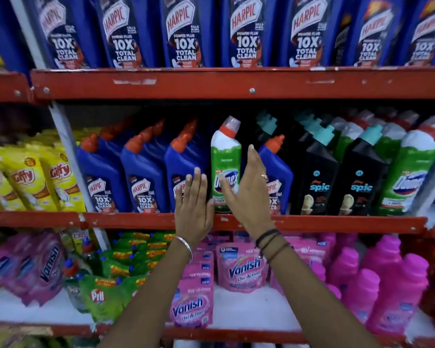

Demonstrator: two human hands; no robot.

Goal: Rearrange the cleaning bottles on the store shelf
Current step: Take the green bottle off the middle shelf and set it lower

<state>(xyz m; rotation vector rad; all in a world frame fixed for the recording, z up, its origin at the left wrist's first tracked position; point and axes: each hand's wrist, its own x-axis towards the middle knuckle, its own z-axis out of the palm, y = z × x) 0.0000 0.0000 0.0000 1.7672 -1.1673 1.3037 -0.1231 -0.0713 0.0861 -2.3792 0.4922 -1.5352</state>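
A green Domex bottle (226,156) with a white shoulder and red cap stands upright on the middle shelf (126,219), between blue Harpic bottles (146,172). My left hand (192,209) is flat and open just left of it, thumb near its base. My right hand (249,189) is open on its right side, fingers up, thumb across its label. Neither hand grips it. One more blue Harpic bottle (278,172) stands right of the Domex, partly behind my right hand. Black Spic bottles (319,177) and another green Domex bottle (409,172) follow to the right.
Large blue Harpic bottles (186,31) fill the top shelf. Yellow Gilfy pouches (30,177) sit at the middle left. The bottom shelf holds pink Vanish pouches (242,270), green Pril packs (101,295) and pink bottles (387,280). Red shelf rails (211,84) run across.
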